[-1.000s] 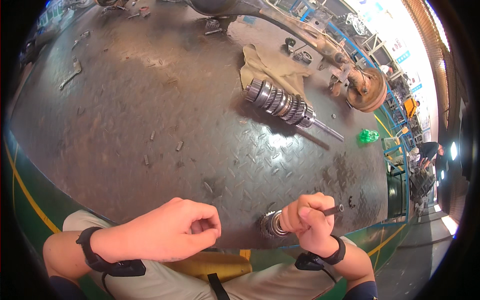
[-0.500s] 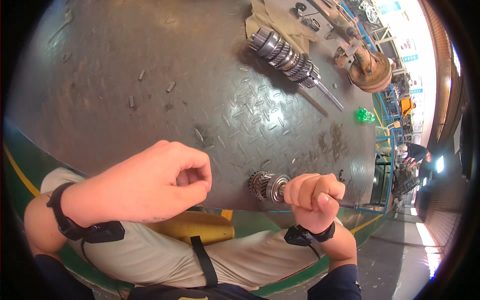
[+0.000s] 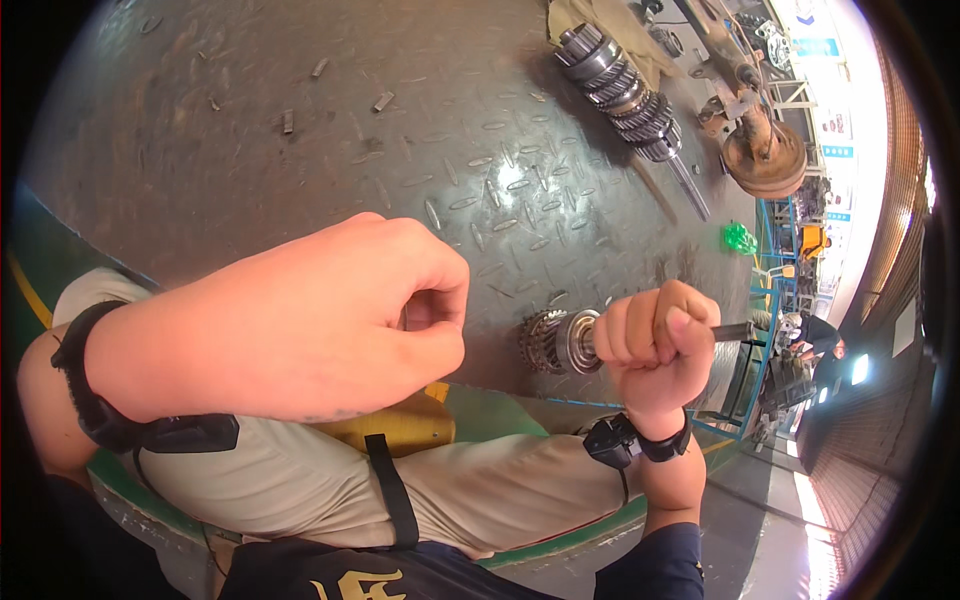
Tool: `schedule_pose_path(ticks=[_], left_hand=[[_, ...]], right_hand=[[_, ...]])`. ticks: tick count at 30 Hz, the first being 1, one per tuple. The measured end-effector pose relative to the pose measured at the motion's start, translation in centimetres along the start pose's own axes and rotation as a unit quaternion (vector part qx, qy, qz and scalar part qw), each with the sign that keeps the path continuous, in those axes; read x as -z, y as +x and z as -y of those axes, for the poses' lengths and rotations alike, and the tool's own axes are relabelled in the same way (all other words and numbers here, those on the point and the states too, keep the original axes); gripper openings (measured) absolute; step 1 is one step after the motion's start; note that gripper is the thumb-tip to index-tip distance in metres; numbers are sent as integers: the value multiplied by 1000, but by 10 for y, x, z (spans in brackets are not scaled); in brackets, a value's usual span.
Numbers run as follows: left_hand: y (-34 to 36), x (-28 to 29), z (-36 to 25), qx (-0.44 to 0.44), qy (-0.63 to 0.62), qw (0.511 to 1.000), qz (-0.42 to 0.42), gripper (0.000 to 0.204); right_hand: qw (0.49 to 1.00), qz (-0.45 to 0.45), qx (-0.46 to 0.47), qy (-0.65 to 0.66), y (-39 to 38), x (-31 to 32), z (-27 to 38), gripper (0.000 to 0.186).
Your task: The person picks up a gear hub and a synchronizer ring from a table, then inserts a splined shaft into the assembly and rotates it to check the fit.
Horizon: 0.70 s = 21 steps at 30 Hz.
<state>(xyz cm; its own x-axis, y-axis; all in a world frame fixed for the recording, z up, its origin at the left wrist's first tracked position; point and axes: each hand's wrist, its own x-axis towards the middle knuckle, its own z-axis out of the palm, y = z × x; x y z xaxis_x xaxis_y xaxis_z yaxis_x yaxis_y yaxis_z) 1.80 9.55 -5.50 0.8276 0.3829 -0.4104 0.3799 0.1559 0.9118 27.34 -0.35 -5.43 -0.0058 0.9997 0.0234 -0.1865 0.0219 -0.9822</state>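
My right hand [image 3: 655, 335] is wrapped round the shaft of a small gear shaft [image 3: 735, 332], whose bare end sticks out to the right of the fist. Its toothed gears and a shiny bearing ring [image 3: 578, 342] show on the left, at the near edge of the steel bench. My left hand [image 3: 400, 300] hovers left of those gears, apart from them. Its fingers are curled in and meet the thumb; whatever they may hold is hidden. Farther off lies a larger gear shaft [image 3: 625, 95] with a stack of gears, its thin end pointing toward me.
Several small metal pieces [image 3: 383, 101] lie scattered on the patterned steel bench [image 3: 250, 190]. At the far right are a tan cloth [image 3: 640, 40], a rusty axle drum [image 3: 765, 165] and a crumpled green plastic thing [image 3: 740, 238]. Another person [image 3: 820, 335] is beyond the bench.
The view has shifted, so the bench things sit farther right. Both hands appear higher and farther right, and more of the shaft's end shows beyond my right fist.
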Motion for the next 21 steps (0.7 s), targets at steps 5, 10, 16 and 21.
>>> schedule_pose_path(ticks=[5,10,16,21], left_hand=[[-2,1,0,-5,17,1000,1,10],[-2,2,0,-9,6,1000,2,10],[-4,3,-1,3,1,1000,-1,10],[-1,4,-1,-18,14,1000,-2,10]], right_hand=[[997,-28,-34,65,5,7,0,32],[995,-22,-29,97,4,15,0,33],[992,-32,-29,121,1,19,-1,34],[990,-38,-25,132,-6,20,2,34]])
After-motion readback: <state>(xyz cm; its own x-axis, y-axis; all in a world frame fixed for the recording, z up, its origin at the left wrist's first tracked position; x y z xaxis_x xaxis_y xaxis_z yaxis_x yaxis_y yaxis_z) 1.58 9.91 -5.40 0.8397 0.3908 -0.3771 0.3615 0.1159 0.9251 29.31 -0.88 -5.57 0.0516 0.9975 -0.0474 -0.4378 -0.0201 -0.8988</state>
